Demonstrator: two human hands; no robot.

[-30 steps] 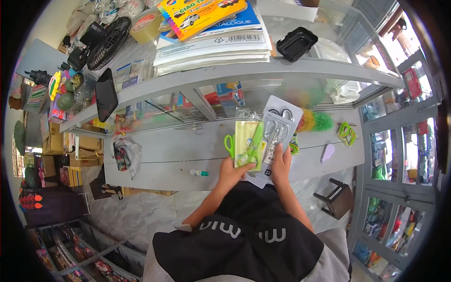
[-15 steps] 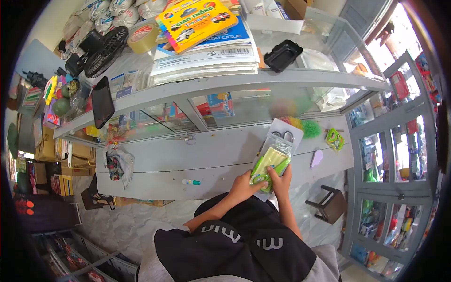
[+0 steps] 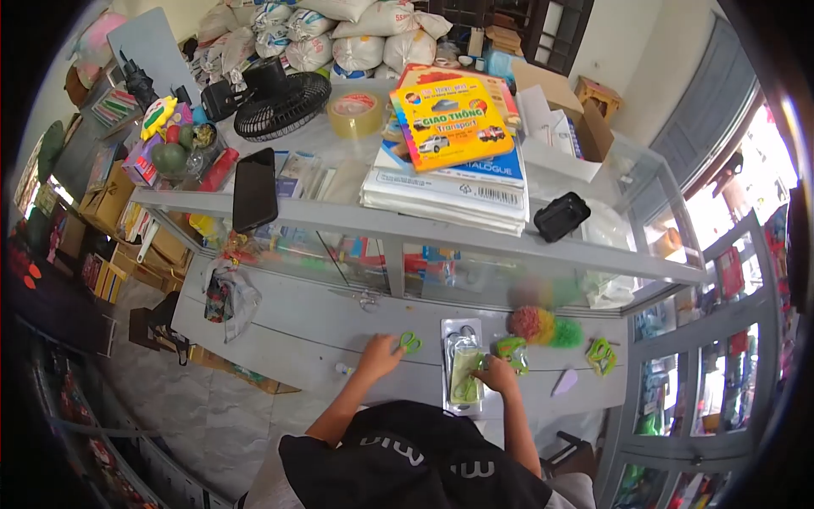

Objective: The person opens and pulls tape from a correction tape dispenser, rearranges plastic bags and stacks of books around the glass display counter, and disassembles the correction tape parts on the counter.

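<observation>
Small scissors with green handles [image 3: 410, 343] stick out from the fingers of my left hand [image 3: 381, 356], which is closed around their other end; the blades are hidden. On the grey bench lies a carded pack [image 3: 449, 335] with dark-handled scissors. Over it rests a clear plastic packet [image 3: 465, 377] with yellow-green contents. My right hand [image 3: 498, 374] has its fingertips closed on the packet's right edge. Just beyond that hand is a green packaged item [image 3: 512, 352], beside a multicoloured fluffy duster [image 3: 547, 328].
Another green packaged item [image 3: 601, 356] and a lilac piece [image 3: 564, 383] lie to the right. A small bottle [image 3: 344, 369] and a plastic bag [image 3: 233, 301] are left. The glass display case [image 3: 475, 246] rises behind the bench, with a phone [image 3: 255, 191] on top.
The packs that both hands held up now lie on the bench, one green item apart from them. My left hand has moved left, to the green scissors. The view has tilted up.
</observation>
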